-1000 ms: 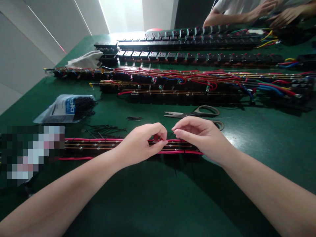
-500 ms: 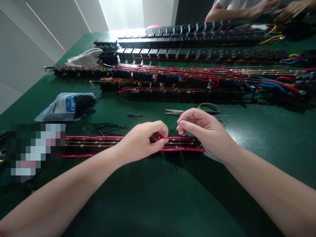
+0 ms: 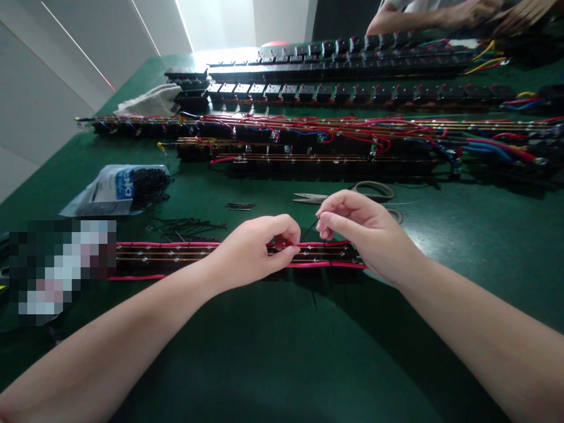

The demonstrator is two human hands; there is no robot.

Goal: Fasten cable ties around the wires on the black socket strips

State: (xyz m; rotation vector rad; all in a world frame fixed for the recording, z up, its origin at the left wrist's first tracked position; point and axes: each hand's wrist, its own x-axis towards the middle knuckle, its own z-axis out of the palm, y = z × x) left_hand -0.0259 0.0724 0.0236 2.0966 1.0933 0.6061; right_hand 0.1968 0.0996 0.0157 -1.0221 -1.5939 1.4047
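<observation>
My right hand [image 3: 365, 232] pinches one end of a thin black cable tie [image 3: 311, 228], thumb against fingertips. Lower and to the left, my left hand [image 3: 259, 244] is closed in a pinch where the tie's other end runs between its fingertips. Both hands are over a long black strip [image 3: 154, 261] with copper-coloured rods on top, lying across the table. A red wire [image 3: 324, 265] runs along its near edge and another along its far edge. My hands and wrists hide part of the strip.
Scissors [image 3: 311, 198] lie just beyond my right hand. Loose cable ties [image 3: 189, 226] and a plastic bag [image 3: 101, 197] of more ties are at the left. Wired assemblies [image 3: 273, 138] and black strips [image 3: 286, 92] span the back. A co-worker's hands [image 3: 524, 14] are at the far right.
My hands keep nearly the same pose on the cable tie. The whole view has shifted very slightly, and the co-worker's hands have moved a little.
</observation>
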